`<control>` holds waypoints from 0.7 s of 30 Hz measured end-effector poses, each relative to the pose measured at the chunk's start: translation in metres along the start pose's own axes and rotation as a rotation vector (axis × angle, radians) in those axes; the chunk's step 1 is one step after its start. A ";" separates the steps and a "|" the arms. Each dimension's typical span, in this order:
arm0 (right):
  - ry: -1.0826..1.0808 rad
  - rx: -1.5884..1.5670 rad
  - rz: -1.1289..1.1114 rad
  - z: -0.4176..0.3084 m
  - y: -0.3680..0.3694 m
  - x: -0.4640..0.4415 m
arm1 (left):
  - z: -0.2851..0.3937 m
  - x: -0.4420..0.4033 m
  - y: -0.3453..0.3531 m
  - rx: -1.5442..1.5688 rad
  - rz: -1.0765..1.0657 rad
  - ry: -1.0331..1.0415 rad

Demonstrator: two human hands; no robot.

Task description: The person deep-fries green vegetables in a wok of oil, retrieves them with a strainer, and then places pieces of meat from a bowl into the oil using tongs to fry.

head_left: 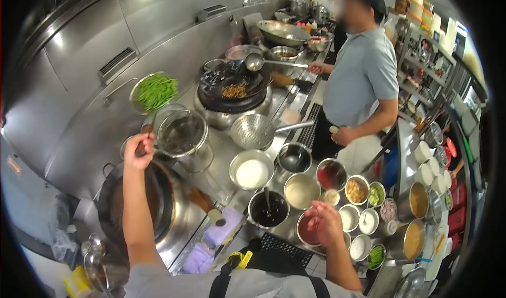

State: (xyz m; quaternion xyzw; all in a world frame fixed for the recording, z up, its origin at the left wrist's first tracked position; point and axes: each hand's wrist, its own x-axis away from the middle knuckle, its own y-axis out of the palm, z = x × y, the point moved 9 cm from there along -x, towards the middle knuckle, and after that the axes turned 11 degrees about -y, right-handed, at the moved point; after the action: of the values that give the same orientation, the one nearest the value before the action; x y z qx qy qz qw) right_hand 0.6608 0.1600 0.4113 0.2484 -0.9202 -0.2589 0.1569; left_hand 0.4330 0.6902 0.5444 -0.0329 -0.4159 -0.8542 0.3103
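While left hand (139, 150) clasps strainer (134, 104) of greens (156, 91), right hand (326, 225) loosely unclenched, partly hiding reddish sauce (305, 231).

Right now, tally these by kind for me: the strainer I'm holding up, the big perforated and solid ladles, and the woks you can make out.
Raised strainer: 1, in your left hand, holding greens
Perforated ladle: 1
Solid ladle: 1, in a co-worker's hand
Woks: 3, near, middle and far
Total: 6
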 end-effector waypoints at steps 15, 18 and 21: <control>-0.181 0.165 0.518 -0.011 -0.066 0.086 | -0.040 -0.349 0.025 -1.035 0.561 0.039; -0.189 0.210 0.514 -0.012 -0.067 0.091 | -0.023 -0.345 0.027 -1.448 0.725 0.431; -0.190 0.226 0.506 -0.011 -0.072 0.096 | -0.018 -0.323 0.028 -1.672 0.830 0.451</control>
State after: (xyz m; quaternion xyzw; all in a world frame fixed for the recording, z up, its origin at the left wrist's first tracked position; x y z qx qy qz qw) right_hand 0.6132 0.0504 0.3957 0.0013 -0.9865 -0.1294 0.1008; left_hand 0.7123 0.8267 0.4501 -0.2231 0.4424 -0.6830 0.5368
